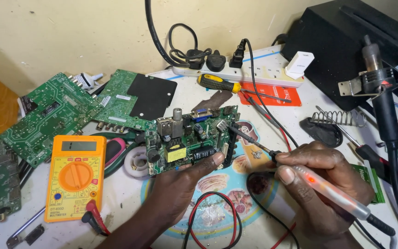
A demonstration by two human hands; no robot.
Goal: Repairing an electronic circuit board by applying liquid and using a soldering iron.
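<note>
My left hand (180, 184) holds a small green circuit board (187, 138) tilted up off the table, thumb pressed on its front edge. My right hand (323, 180) grips a translucent pen-shaped soldering iron (332, 191) with a red glow inside its body. The iron's dark tip (242, 135) reaches left and touches the right edge of the board. A black cord trails from the iron's back end toward the lower right.
A yellow multimeter (74, 177) lies at the left with red and black leads (213, 221) looping near me. Two larger green boards (51, 115) rest behind it. A white power strip (249, 71), yellow-handled screwdriver (217, 83), coil stand (339, 119) and hot-air tool (383, 101) sit at back and right.
</note>
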